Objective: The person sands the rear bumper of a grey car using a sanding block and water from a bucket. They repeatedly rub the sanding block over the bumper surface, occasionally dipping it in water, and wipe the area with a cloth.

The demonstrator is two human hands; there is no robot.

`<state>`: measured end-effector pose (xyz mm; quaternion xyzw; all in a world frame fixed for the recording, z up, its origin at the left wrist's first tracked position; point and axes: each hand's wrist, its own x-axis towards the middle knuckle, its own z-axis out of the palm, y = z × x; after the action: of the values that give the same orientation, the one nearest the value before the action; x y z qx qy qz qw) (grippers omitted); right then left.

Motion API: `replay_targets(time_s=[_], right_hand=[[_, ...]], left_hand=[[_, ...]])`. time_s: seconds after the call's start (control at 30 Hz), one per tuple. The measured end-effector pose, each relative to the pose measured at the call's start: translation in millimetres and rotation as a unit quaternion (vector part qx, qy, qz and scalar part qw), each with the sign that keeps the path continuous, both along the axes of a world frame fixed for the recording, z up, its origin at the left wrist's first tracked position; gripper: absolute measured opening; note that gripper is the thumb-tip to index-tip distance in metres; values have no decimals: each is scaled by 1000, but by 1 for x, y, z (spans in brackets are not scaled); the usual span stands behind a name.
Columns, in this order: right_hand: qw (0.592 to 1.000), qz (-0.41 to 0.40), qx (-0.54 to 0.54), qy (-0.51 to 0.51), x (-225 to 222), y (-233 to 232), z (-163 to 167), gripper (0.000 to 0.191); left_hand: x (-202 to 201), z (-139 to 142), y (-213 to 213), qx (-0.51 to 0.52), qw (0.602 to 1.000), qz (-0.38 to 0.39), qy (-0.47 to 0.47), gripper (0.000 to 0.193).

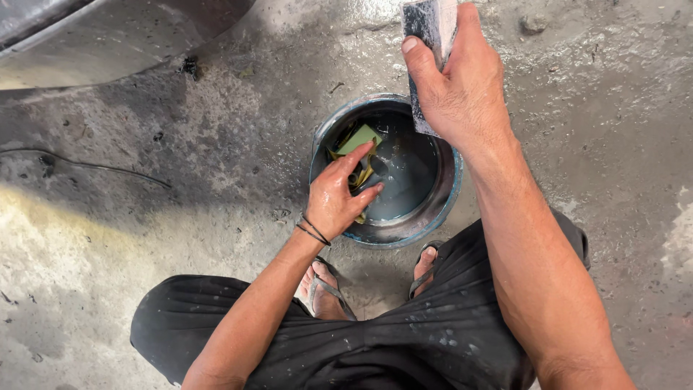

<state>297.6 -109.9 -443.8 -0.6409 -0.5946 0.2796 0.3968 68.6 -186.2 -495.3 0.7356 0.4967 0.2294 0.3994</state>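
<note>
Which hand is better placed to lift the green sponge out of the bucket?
Left. The left hand already touches the green sponge inside the bucket; the right hand grips a block above it.

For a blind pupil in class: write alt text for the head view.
A squatting person's left hand dips into a round bucket of grey water, touching a green-and-yellow sponge. The right hand holds a flat grey block above, over wet concrete floor.

Rough grey concrete floor [144, 144], wet and glistening towards the top; thin dark cable [94, 165] trailing at left; curved grey metal panel [108, 36] in the upper-left corner; sunlit patch lower left
</note>
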Motion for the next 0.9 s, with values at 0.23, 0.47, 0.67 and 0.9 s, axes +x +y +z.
replay_targets(time_s=[0.23, 0.47, 0.67, 0.9], right_hand=[[1000, -17, 16, -17, 11, -1, -4, 46], [998, -57, 16, -3, 16, 3, 6, 39], [995, -83, -41, 38, -3, 13, 39, 44], [994, -54, -90, 26, -8, 13, 51, 45]], left_hand=[[18, 17, 4, -147, 903, -151, 374, 50], [90, -37, 21, 117, 952, -107, 262, 47], [157, -24, 65, -46, 921, -76, 379, 32], [144, -21, 32, -156, 834, -160, 504, 56]])
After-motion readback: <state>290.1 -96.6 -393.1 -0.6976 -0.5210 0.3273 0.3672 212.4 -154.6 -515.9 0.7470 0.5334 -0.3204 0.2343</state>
